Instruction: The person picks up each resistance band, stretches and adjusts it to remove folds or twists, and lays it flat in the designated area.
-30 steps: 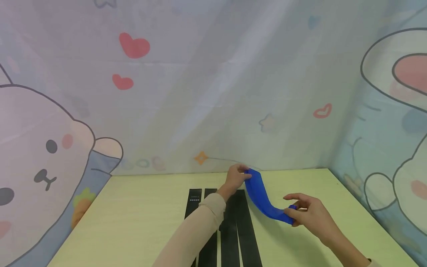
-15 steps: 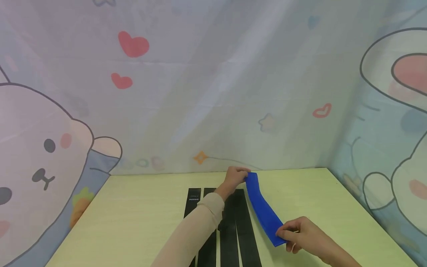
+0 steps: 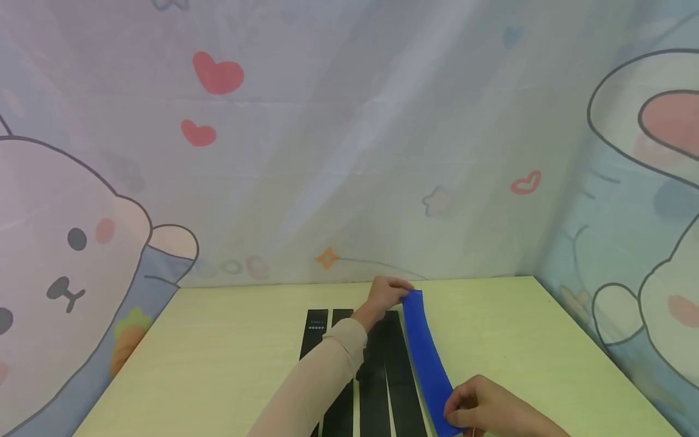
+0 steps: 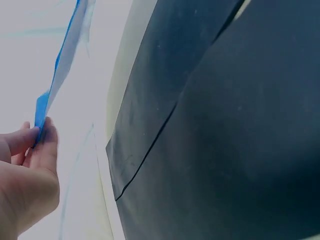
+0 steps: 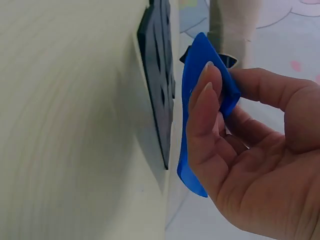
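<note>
A long, flat, flexible blue band (image 3: pixel 426 352) stretches from the far middle of the table toward the near right in the head view. My left hand (image 3: pixel 384 295) pinches its far end between thumb and fingers; the left wrist view shows the band (image 4: pixel 61 62) hanging over that grip. The near end is pinched by my right hand (image 3: pixel 488 409), whose fingers lie along the band (image 5: pixel 192 82) in the right wrist view. Just left of the blue band, several black bands (image 3: pixel 404 379) lie lengthwise side by side, partly hidden under my left sleeve.
The leftmost black band (image 3: pixel 317 331) carries small print and a row of pale dots. All lie on a pale yellow-green table (image 3: pixel 218 358). A cartoon-printed curtain (image 3: pixel 349 152) rises behind the table's far edge and along both sides.
The right hand has come down and toward me, drawing the blue band from a sagging curve to nearly straight beside the black bands. The left hand has lowered slightly at the far end.
</note>
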`<act>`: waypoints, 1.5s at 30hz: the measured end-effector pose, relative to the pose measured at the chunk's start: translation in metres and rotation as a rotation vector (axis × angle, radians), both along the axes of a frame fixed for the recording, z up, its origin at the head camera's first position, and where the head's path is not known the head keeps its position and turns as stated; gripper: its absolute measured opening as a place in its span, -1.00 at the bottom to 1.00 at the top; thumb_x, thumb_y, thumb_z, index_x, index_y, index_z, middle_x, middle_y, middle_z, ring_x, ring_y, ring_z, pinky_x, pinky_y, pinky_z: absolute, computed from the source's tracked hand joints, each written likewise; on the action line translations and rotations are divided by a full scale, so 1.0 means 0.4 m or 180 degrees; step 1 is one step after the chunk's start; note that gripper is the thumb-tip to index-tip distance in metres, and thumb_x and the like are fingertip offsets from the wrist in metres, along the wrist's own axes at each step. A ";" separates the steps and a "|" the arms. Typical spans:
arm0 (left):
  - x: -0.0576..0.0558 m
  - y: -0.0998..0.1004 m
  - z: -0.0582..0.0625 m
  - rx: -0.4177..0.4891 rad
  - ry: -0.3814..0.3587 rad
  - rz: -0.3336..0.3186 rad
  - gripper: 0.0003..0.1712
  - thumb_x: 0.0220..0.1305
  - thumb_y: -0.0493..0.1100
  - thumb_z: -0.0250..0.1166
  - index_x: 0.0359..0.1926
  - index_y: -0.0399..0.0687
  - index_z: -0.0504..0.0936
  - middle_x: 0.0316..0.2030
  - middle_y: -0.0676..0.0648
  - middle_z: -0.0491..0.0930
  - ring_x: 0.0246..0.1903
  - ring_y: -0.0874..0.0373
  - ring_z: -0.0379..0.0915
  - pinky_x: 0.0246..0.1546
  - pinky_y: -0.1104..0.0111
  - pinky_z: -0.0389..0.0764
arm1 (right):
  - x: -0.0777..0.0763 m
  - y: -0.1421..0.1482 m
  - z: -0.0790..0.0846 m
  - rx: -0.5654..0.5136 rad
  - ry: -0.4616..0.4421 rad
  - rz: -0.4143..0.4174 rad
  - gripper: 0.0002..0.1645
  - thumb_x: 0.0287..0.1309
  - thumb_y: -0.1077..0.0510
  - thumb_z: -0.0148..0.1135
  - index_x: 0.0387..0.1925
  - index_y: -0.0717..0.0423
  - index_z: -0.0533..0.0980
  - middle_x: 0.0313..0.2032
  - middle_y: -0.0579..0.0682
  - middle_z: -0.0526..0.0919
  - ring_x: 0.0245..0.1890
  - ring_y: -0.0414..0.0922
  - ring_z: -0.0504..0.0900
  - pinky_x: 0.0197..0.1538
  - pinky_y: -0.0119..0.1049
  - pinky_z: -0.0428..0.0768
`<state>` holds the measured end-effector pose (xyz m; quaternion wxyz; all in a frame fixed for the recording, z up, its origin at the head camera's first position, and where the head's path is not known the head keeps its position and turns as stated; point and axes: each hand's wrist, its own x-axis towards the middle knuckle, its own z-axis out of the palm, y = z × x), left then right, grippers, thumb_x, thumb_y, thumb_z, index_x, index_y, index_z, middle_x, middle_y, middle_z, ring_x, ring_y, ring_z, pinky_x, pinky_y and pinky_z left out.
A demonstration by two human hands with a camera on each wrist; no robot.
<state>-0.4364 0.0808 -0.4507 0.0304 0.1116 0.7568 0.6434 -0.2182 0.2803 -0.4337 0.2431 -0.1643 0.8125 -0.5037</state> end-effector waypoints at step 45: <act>0.003 0.015 -0.044 -0.0726 0.0035 -0.0052 -0.80 0.24 -0.48 0.28 -0.28 -0.22 0.79 -0.35 -0.04 0.69 -0.45 0.21 0.64 -0.36 0.38 0.65 | -0.082 0.047 -0.213 0.0377 0.0157 0.0336 -0.95 0.14 0.13 0.39 -0.42 -0.03 0.72 -0.53 -0.09 0.67 -0.54 -0.19 0.59 -0.45 -0.27 0.58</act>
